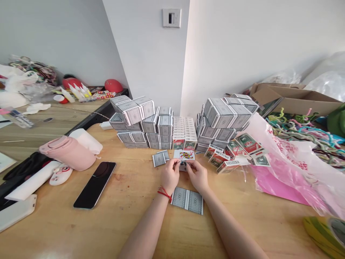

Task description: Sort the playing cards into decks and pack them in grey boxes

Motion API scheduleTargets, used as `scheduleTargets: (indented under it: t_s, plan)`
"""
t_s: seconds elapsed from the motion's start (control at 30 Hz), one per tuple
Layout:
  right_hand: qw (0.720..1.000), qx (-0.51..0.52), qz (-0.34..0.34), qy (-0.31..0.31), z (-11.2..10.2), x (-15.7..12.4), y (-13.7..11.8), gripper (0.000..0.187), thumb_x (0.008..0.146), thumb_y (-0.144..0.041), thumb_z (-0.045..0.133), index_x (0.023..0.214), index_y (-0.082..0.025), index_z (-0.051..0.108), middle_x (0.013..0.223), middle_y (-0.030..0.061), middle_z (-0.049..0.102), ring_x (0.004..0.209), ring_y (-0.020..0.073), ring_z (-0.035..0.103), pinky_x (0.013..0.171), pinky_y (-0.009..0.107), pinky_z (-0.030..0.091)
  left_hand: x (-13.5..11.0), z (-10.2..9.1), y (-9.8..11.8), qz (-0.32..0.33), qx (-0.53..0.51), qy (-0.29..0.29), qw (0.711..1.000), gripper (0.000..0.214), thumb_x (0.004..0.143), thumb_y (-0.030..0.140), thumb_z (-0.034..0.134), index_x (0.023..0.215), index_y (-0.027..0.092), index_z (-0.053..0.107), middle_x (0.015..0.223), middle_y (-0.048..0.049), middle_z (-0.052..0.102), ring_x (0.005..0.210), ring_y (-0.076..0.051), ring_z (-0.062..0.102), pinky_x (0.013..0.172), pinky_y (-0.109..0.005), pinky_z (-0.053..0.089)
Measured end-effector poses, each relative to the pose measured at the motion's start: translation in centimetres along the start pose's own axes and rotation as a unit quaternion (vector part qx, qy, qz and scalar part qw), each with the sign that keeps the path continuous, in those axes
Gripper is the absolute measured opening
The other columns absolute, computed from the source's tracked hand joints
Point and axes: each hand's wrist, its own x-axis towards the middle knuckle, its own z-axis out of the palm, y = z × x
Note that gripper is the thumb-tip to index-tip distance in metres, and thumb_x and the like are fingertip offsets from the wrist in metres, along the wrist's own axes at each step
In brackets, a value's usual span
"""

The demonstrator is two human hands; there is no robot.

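My left hand (pixel 170 176), with a red string bracelet at its wrist, and my right hand (pixel 198 175) meet over the table. Their fingertips pinch at a thin dark thing too small to make out. Just beneath them lie face-up playing cards (pixel 186 155), one a picture card, partly covered by my fingers. To the left of my left hand, card pieces with grey patterned backs (pixel 159 159) lie loose. Between my forearms are two more grey patterned rectangles (pixel 187 200), side by side and flat.
Stacks of grey card packs stand at the back left (pixel 145 124) and back right (pixel 222 118), with boxed decks (pixel 184 133) between them. Red-green card boxes (pixel 229 153) lie tumbled near a pink plastic bag (pixel 285 162). Leftward are a phone (pixel 95 185), a pink tumbler (pixel 70 153) and a mouse (pixel 61 174).
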Motion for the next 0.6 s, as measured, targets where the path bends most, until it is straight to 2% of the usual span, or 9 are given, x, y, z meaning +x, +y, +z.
scheduleTargets:
  t_s: [0.17, 0.23, 0.47, 0.6]
  plan:
    - [0.999, -0.036, 0.000, 0.031, -0.16, -0.04, -0.08, 0.018, 0.077, -0.029, 0.049, 0.083, -0.020, 0.064, 0.077, 0.0025, 0.069, 0.067, 0.0165, 0.064, 0.063, 0.026, 0.050, -0.12, 0.13, -0.09, 0.033, 0.040, -0.009, 0.999, 0.028, 0.080, 0.018, 0.047, 0.107, 0.021, 0.052, 0.099, -0.0070, 0.063, 0.091, -0.018, 0.060, 0.079, -0.033, 0.048]
    - [0.999, -0.041, -0.008, 0.028, -0.13, -0.16, -0.23, 0.017, 0.077, -0.029, 0.050, 0.083, -0.020, 0.064, 0.076, 0.0018, 0.069, 0.066, 0.0160, 0.064, 0.063, 0.025, 0.050, -0.19, 0.28, -0.11, 0.039, 0.057, -0.005, 0.998, 0.030, 0.079, 0.018, 0.048, 0.109, 0.021, 0.051, 0.101, -0.0067, 0.063, 0.092, -0.018, 0.060, 0.080, -0.033, 0.048]
    - [0.998, -0.057, -0.008, 0.030, 0.08, -0.25, -0.14, 0.018, 0.078, -0.028, 0.047, 0.081, -0.020, 0.063, 0.074, 0.0024, 0.069, 0.063, 0.0162, 0.063, 0.060, 0.025, 0.049, -0.10, 0.55, -0.05, 0.040, 0.092, 0.022, 0.995, 0.032, 0.072, 0.009, 0.049, 0.100, 0.020, 0.056, 0.093, -0.0050, 0.065, 0.082, -0.017, 0.062, 0.074, -0.031, 0.050]
    - [0.994, -0.095, -0.001, 0.052, -0.11, -0.13, 0.24, 0.019, 0.078, -0.028, 0.046, 0.079, -0.020, 0.063, 0.073, 0.0029, 0.068, 0.062, 0.0171, 0.063, 0.058, 0.026, 0.047, 0.07, 0.04, 0.32, 0.027, 0.057, 0.028, 0.998, 0.027, 0.071, 0.005, 0.044, 0.090, 0.020, 0.058, 0.085, -0.0034, 0.065, 0.077, -0.015, 0.061, 0.071, -0.028, 0.049]
